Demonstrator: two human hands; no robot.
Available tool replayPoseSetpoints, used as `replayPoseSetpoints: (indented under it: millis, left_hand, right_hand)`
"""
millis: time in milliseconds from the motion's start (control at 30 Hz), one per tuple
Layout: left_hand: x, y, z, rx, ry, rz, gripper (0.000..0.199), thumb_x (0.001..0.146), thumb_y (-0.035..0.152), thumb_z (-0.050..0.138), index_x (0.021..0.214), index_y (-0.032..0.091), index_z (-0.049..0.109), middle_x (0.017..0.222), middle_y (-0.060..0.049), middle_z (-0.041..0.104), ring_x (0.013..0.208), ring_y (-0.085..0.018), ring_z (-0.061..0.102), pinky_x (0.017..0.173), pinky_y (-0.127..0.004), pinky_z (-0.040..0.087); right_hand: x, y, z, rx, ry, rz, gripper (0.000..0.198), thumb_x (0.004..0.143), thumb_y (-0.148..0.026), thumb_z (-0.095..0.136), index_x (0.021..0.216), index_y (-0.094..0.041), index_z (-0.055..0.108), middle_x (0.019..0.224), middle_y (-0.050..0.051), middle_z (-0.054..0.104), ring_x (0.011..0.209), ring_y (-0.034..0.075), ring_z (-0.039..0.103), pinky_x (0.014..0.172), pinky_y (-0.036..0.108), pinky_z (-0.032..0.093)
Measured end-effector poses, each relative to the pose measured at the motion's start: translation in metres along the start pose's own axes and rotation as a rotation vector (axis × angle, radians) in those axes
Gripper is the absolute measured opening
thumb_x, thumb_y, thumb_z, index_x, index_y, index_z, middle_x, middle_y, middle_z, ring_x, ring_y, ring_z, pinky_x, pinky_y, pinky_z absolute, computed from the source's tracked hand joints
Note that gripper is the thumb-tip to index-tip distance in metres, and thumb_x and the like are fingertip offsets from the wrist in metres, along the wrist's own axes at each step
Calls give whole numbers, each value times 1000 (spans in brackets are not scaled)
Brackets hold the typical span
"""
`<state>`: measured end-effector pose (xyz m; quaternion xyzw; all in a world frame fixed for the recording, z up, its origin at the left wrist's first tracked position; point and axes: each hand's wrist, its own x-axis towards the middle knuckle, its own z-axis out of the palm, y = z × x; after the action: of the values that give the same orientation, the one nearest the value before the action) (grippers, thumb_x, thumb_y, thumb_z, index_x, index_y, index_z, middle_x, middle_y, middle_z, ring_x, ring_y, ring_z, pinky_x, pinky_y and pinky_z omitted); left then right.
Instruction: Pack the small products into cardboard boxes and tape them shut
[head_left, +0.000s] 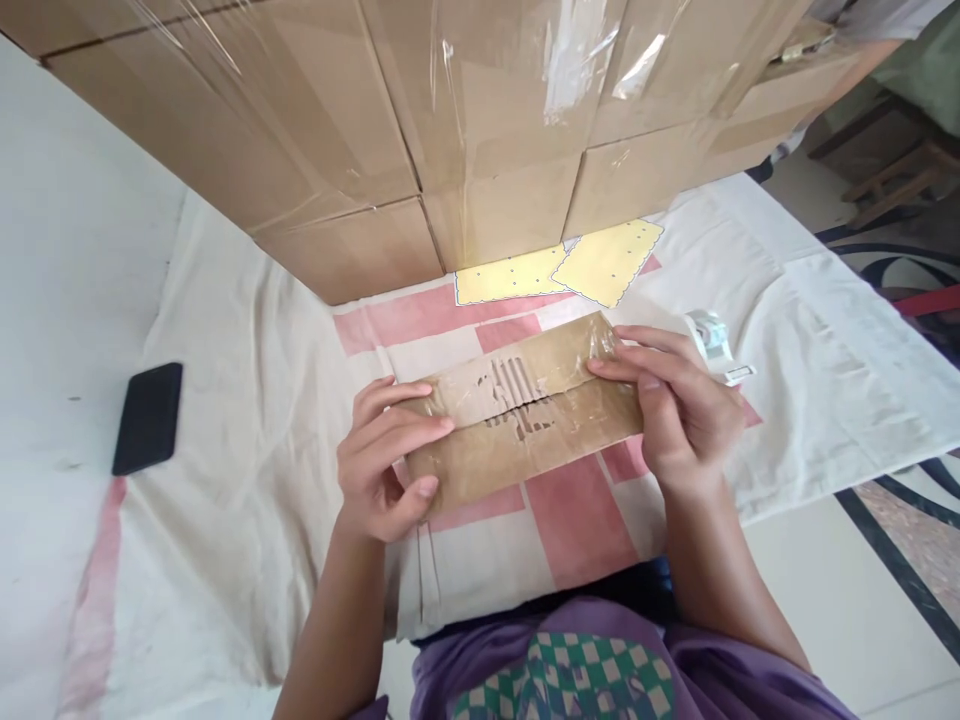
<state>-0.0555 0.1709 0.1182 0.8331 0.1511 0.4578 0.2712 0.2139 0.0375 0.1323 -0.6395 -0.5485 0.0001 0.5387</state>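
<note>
Between my hands is a flat brown cardboard box with clear tape over it. Along its middle seam the top paper is torn, and ridged corrugation shows through. My left hand grips the box's left end, fingers on top and thumb at the near edge. At the right end my right hand holds on, its fingertips pressed on the taped upper flap near the far corner. The undersides of both grips are hidden.
Stacked cardboard boxes in clear wrap stand behind. Two yellow scalloped paper sheets lie at their foot. A tape dispenser rests beyond my right hand. A black phone lies at left on the red-and-white cloth. A wooden stool stands far right.
</note>
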Motion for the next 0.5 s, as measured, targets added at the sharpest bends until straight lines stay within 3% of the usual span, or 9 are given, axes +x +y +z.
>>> replayPoseSetpoints:
  millis: [133,233,367,433,500]
  left_hand:
    - [3,-2,-8,41,-111,43,48,91,61,46,119,33,73,90,-7,75,117,-35,61,113,-58,31]
    - [8,8,-20,83,-149,51,52,92,65,42,120,33,72,105,-7,75,117,-35,63,116,-59,29]
    - [24,34,-30,263,-389,108,53,91,59,52,133,30,64,132,-9,68,124,-37,60,118,-60,26]
    - [30,46,-30,375,-517,118,58,88,46,64,143,29,55,136,-9,67,126,-36,59,115,-57,32]
    - [34,53,-25,457,-561,123,67,85,40,69,148,28,50,134,-8,68,125,-35,60,111,-53,39]
  right_hand:
    - [-1,-8,-4,11,-51,-36,32,98,-24,50,124,-29,67,105,5,79,124,31,63,104,58,53]
    - [-6,-6,-24,-54,12,-4,33,96,-29,53,126,-28,67,119,7,75,120,32,65,102,57,53]
    - [-17,16,-70,-257,189,197,25,96,-28,54,113,-26,73,114,7,74,113,28,67,101,52,53]
    - [-21,32,-92,-335,216,319,22,95,-26,56,108,-24,74,110,6,75,113,27,67,101,49,52]
    - [-24,48,-108,-368,187,412,22,92,-26,58,106,-24,74,114,6,75,116,27,66,97,47,54]
